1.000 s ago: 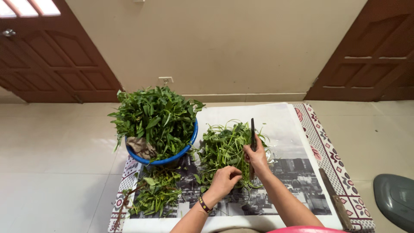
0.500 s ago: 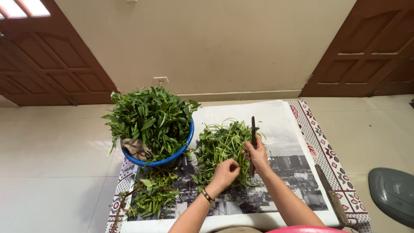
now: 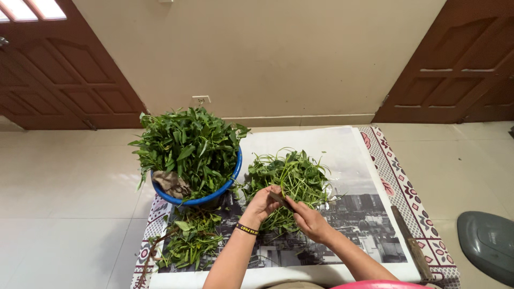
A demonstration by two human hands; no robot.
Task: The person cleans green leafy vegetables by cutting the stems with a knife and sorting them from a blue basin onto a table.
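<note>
Two broad surfaces come first: glossy pale floor tiles [image 3: 64, 214] and, laid on them, a patterned woven mat [image 3: 399, 184] topped by a large flat printed paper sheet [image 3: 332, 155]. On the mat's left a round blue plastic basin [image 3: 227, 184] brims with leafy greens [image 3: 187, 147], with limp trimmings [image 3: 190, 241] in front and a tangled heap of thin curly green stems [image 3: 297, 174] at the centre. At that heap's near edge the left hand [image 3: 262, 203] pinches a stem, while the right hand [image 3: 310, 222] has its fingers closed on a small dark knife [image 3: 279, 198].
</note>
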